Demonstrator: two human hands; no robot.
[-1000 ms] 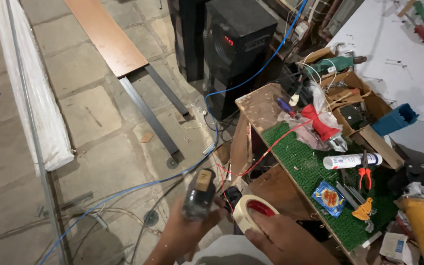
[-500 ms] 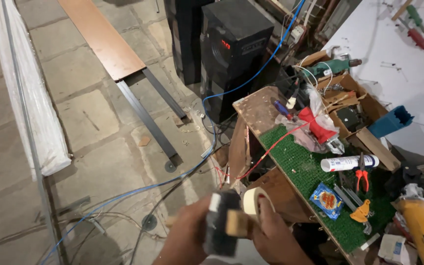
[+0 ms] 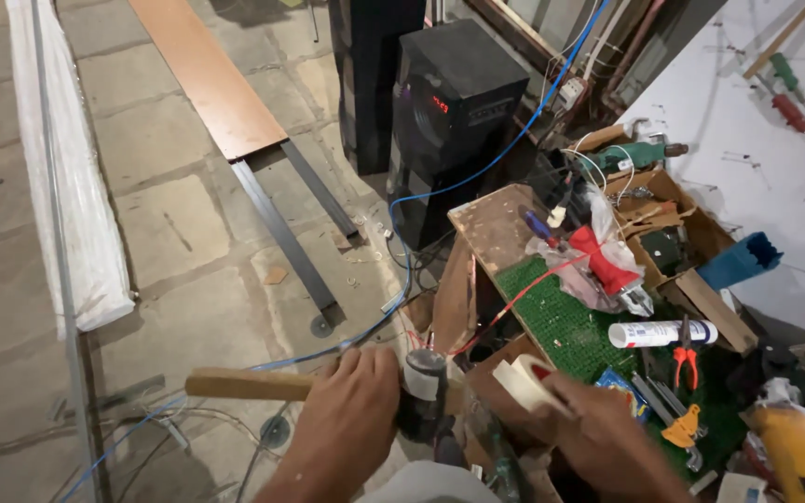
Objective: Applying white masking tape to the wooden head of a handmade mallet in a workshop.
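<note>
My left hand (image 3: 347, 424) grips a hammer-like tool by its wooden handle (image 3: 235, 384), which sticks out to the left. Its dark head (image 3: 423, 410), with a pale strip of tape near the top, sits just right of my fingers. My right hand (image 3: 598, 438) holds a cream roll of masking tape (image 3: 522, 382) close beside the head, at the near corner of the green mat (image 3: 561, 326). Both hands are low in the view, over the cluttered bench edge.
On the green mat lie a white tube (image 3: 659, 333), orange-handled pliers (image 3: 684, 359) and a red cloth in plastic (image 3: 600, 261). A cardboard box (image 3: 691, 237), black speaker (image 3: 454, 102), blue cable (image 3: 393, 289), brown plank (image 3: 207, 74), white bundle (image 3: 67, 205) and yellow grinder (image 3: 789, 447) surround them.
The tool has swung from upright to lying sideways, its handle now pointing left. My right hand has kept the tape roll beside the head and shifted slightly right.
</note>
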